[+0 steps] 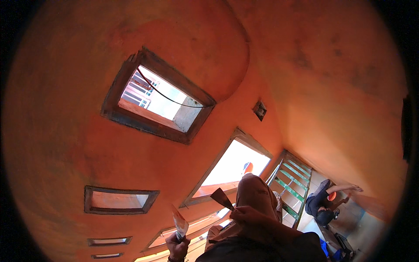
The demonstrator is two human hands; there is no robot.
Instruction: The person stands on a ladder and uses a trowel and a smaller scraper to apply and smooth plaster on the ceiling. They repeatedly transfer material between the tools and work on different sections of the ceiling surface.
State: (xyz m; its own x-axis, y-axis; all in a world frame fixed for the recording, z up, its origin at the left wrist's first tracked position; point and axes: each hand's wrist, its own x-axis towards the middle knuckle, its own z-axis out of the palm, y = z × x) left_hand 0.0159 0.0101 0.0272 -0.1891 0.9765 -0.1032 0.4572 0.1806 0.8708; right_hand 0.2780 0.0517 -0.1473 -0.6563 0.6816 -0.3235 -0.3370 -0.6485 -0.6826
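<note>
My left hand [178, 249] is closed around the handle of a putty knife [180, 224], whose wide blade is smeared pale and points up beside the orange wall. A second putty knife [223, 199] is gripped in my right hand [245, 215]. Its dark, flared blade tilts up and to the left, in front of my raised knee [253, 192]. The two blades are apart, and neither touches the wall. Both handles are mostly hidden by my fingers.
Framed openings pierce the orange wall [144, 157], including a large window [231, 163]; a cable [168, 97] crosses the upper opening [150, 98]. A green ladder [293, 181] stands right of my legs. Farther right, well below, is another person [322, 205] near an orange round object [332, 196].
</note>
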